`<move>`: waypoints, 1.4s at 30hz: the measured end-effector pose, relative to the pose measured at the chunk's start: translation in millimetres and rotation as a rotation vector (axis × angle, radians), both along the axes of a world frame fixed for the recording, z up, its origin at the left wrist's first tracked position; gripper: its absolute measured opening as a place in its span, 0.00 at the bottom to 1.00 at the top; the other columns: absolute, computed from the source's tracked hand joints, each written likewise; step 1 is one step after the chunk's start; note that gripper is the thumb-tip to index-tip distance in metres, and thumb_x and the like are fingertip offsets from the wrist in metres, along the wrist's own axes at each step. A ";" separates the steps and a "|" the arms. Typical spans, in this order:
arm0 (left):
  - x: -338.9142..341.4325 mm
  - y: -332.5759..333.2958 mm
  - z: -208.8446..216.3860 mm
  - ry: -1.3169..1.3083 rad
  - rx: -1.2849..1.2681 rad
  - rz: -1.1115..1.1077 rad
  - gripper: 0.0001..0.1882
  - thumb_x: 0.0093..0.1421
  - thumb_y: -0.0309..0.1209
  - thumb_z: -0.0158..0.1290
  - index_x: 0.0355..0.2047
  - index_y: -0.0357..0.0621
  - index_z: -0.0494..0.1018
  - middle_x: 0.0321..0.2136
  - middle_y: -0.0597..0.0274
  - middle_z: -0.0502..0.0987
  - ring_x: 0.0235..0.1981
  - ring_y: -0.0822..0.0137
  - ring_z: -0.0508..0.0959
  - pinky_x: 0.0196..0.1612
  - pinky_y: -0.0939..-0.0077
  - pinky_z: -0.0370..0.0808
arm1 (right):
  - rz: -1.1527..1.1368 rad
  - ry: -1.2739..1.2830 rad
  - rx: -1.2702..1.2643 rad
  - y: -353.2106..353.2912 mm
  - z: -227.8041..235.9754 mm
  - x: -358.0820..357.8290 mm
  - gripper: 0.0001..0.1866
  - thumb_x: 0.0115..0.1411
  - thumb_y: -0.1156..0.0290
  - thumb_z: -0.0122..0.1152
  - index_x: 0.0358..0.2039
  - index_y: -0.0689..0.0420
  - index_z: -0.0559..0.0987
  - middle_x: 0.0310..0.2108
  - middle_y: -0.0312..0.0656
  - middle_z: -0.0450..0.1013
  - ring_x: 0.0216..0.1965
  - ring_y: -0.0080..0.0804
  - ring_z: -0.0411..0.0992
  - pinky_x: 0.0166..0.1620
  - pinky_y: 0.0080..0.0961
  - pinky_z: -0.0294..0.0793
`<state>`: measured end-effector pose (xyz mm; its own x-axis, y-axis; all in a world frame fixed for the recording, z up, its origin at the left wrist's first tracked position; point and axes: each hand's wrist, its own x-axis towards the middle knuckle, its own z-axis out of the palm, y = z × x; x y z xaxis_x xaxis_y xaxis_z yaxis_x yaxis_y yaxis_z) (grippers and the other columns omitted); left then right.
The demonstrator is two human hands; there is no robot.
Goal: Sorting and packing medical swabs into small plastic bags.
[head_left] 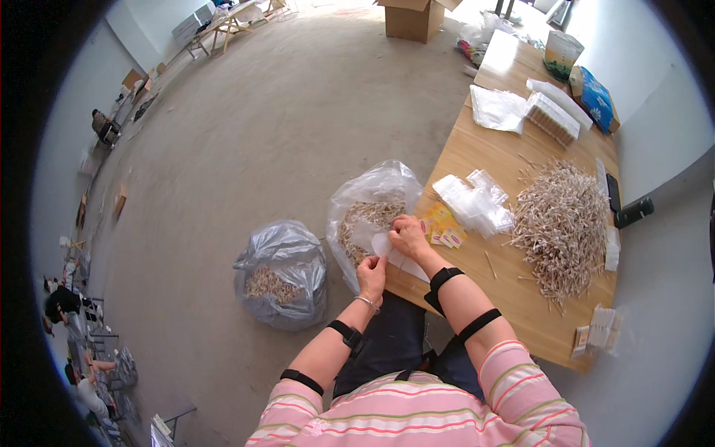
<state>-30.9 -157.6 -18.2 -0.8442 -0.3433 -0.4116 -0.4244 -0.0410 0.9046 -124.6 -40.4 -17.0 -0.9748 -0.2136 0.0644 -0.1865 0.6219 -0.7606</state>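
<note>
Over the table's left edge, my left hand [371,276] and my right hand [410,237] are close together, fingers pinched. Between them they hold a small clear plastic bag [363,232], with a whitish oval patch showing near my fingers. Just beyond, an open large clear sack [387,179] holds many cotton swabs. By my right hand lie small yellow cards [444,223] and a stack of clear plastic bags [477,208]. A big heap of loose cotton swabs [562,223] covers the table's right side.
A grey sack [287,246] with cotton swabs stands on the floor to the left. On the wooden table [447,164] are packed swabs [553,119], white bags [497,109], a blue package [594,97] and a black bottle [634,212]. Other people [97,380] sit far left.
</note>
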 end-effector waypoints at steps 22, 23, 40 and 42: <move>0.0 3.8 1.6 -0.034 -0.031 -0.125 0.12 0.57 0.35 0.58 0.24 0.38 0.74 0.20 0.71 0.73 0.23 0.78 0.68 0.28 0.81 0.66 | -0.051 0.040 0.053 0.2 5.8 6.2 0.06 0.46 0.73 0.53 0.18 0.60 0.76 0.41 0.46 0.74 0.46 0.46 0.67 0.51 0.33 0.66; 1.8 0.6 -2.7 -0.043 -0.030 -0.133 0.13 0.56 0.36 0.59 0.27 0.37 0.73 0.23 0.68 0.73 0.25 0.76 0.69 0.29 0.79 0.67 | -0.003 0.011 0.069 -1.7 11.1 8.0 0.06 0.46 0.73 0.52 0.22 0.60 0.77 0.38 0.48 0.73 0.46 0.47 0.67 0.51 0.34 0.66; -13.6 12.2 -3.5 0.260 -1.218 -0.632 0.34 0.53 0.39 0.53 0.61 0.51 0.58 0.65 0.54 0.49 0.67 0.50 0.42 0.64 0.48 0.40 | -1.190 0.133 0.352 233.6 11.3 198.3 0.22 0.47 0.70 0.57 0.46 0.55 0.71 0.54 0.51 0.61 0.56 0.50 0.58 0.59 0.47 0.55; -3.2 31.7 2.2 0.445 -1.184 -0.638 0.34 0.52 0.38 0.53 0.60 0.49 0.58 0.65 0.52 0.49 0.67 0.50 0.42 0.64 0.48 0.40 | -1.333 0.089 0.380 278.4 7.4 224.2 0.24 0.48 0.67 0.58 0.48 0.54 0.70 0.54 0.51 0.61 0.57 0.51 0.57 0.59 0.48 0.54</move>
<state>-34.1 -125.9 -16.0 -0.9642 0.1909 0.1841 0.2435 0.9123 0.3292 99.6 237.9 -9.7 -0.4503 0.8462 0.2850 0.6664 0.5310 -0.5234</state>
